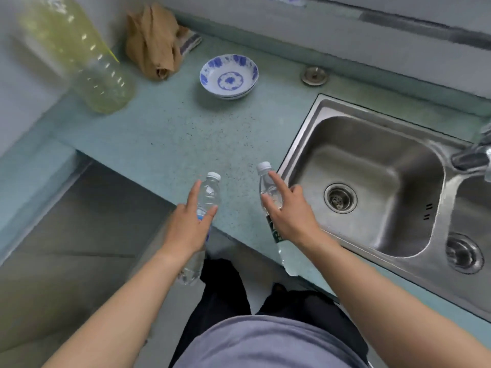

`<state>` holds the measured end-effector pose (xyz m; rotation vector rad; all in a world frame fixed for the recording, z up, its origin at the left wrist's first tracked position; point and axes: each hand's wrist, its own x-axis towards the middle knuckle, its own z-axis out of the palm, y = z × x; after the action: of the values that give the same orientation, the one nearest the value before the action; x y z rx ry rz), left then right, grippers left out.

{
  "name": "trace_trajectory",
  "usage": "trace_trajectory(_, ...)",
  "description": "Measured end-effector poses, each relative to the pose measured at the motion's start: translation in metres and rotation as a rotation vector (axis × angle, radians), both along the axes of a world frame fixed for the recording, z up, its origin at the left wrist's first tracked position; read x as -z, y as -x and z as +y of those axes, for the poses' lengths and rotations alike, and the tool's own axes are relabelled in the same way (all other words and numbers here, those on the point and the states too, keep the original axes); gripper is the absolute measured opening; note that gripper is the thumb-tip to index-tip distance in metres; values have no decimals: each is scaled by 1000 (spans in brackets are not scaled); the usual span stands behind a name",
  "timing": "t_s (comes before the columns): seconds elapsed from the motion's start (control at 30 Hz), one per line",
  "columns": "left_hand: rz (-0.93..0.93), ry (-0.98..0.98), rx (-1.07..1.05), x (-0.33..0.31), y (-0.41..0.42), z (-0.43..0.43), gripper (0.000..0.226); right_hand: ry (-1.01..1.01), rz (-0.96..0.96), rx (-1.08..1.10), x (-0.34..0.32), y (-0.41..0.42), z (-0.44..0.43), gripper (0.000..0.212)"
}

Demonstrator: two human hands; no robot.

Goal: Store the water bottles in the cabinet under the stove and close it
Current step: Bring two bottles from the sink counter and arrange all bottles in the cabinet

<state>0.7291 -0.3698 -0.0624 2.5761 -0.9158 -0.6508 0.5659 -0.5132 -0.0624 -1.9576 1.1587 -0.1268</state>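
My left hand (187,227) grips a clear water bottle (210,193) with a white cap and blue label, held out past the counter's front edge. My right hand (289,213) grips a second clear water bottle (268,183) with a white cap and a dark green label, held above the counter edge beside the sink. On both hands the index finger points forward along the bottle. Both bottles tilt away from me, caps forward. The cabinet and the stove are out of view.
The teal counter (172,134) carries a blue-and-white bowl (229,77), a crumpled brown cloth (152,41) and a large bottle of yellowish liquid (87,57). A steel double sink (372,181) with a tap (473,152) lies to the right. Grey floor (79,235) lies lower left.
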Motion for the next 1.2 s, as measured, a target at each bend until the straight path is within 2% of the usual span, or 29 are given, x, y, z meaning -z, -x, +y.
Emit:
trace_trajectory(0.23,-1,98,-401,-14,54,107,65,-22,-25,-365,-19,0,70,50)
trace_trajectory(0.37,-96,54,-530,-25,84,175,67,-35,-72,-534,-29,-10,129,49)
trace_trajectory(0.43,-111,98,-606,-26,100,213,68,-31,-80,-631,-33,-13,166,48)
trace_trajectory(0.57,-119,112,-825,-25,139,302,67,-19,-70,-851,-37,-16,252,49)
trace_trajectory(0.77,-143,94,-1131,-20,228,482,66,-25,-76,-1174,-33,13,435,51)
trace_trajectory(1.0,-207,63,-1313,-31,295,665,63,-61,-104,-1384,-36,47,641,49)
trace_trajectory(1.2,-208,66,-1351,-28,288,753,63,-20,-84,-1502,-34,23,733,51)
